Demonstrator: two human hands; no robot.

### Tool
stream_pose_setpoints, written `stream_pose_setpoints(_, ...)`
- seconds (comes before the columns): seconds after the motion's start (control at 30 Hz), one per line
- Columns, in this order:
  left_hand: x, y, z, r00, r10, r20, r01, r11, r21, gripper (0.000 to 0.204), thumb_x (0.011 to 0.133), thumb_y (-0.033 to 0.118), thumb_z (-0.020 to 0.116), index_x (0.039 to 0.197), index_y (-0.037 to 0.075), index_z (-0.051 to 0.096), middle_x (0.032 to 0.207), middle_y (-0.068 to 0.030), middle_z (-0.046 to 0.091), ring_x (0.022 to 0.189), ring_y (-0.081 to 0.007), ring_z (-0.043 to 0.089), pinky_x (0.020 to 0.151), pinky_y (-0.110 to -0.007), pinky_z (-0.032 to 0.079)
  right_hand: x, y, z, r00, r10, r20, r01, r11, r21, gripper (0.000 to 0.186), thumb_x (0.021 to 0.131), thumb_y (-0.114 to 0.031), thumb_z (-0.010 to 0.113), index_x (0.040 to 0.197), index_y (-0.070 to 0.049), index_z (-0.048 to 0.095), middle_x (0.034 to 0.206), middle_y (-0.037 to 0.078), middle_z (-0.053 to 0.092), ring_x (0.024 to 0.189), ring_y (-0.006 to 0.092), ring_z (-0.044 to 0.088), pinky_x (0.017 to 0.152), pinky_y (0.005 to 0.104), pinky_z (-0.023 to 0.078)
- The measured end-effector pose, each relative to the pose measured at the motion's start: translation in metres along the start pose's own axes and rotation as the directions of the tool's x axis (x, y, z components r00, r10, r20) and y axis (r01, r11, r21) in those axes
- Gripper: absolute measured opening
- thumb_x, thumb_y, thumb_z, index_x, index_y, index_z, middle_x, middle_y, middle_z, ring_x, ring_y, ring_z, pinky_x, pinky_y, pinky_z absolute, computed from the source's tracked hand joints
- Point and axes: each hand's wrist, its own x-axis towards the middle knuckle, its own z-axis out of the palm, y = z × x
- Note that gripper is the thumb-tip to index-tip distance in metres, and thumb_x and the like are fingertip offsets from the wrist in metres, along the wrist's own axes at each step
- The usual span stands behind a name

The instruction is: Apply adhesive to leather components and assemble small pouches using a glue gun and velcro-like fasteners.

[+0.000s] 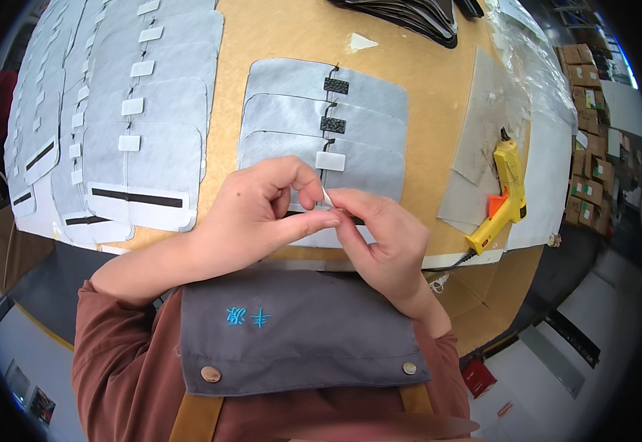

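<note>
A small white piece [327, 197] sits at the meeting fingertips of both hands, above the front panel of a grey felt stack. My right hand [391, 232] pinches it between thumb and forefinger. My left hand [251, 210] is curled, its forefinger and thumb tips against the same piece. Under my hands lie overlapping grey felt panels [284, 114], each with a dark cord down the middle. Two carry black speckled tabs [333, 124]; the front one has a white tab [330, 161]. My hands partly cover a black strip near its lower edge.
Rows of similar grey panels [162, 110] with white tabs and black strips cover the table's left. A yellow glue gun [510, 180] with an orange trigger lies at right beside a stained sheet [476, 118]. Dark stacked pieces [417, 18] lie at the back; cardboard boxes [588, 132] stand beyond.
</note>
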Motion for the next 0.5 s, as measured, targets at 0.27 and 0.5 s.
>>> stream_pose_setpoints(0.27,0.002,-0.001,-0.002,0.997,-0.064,-0.047,0.067,0.996,0.055,0.014,0.089,0.011,0.077,0.092,0.006,0.064,0.066,0.0093,0.044,0.058,-0.0003,0.032,0.052,-0.020,0.027,-0.004,0.006,0.005,0.992,0.119,0.028,-0.122,0.955,0.271,0.025,0.084,0.004,0.074,0.108,-0.001,0.071,0.098,0.010,0.075,0.079,0.0177,0.073,0.069,0.0273,0.059)
stream_pose_setpoints(0.5,0.006,0.001,-0.012,0.994,-0.072,0.078,0.070,0.997,0.033,0.007,0.094,0.007,0.067,0.094,0.005,0.060,0.076,0.0059,0.051,0.063,-0.0019,0.037,0.055,-0.020,0.031,0.003,0.003,0.001,0.932,0.339,0.129,-0.363,0.873,0.326,0.015,0.086,-0.002,0.076,0.100,0.001,0.070,0.090,0.009,0.075,0.079,0.0134,0.073,0.070,0.0257,0.058)
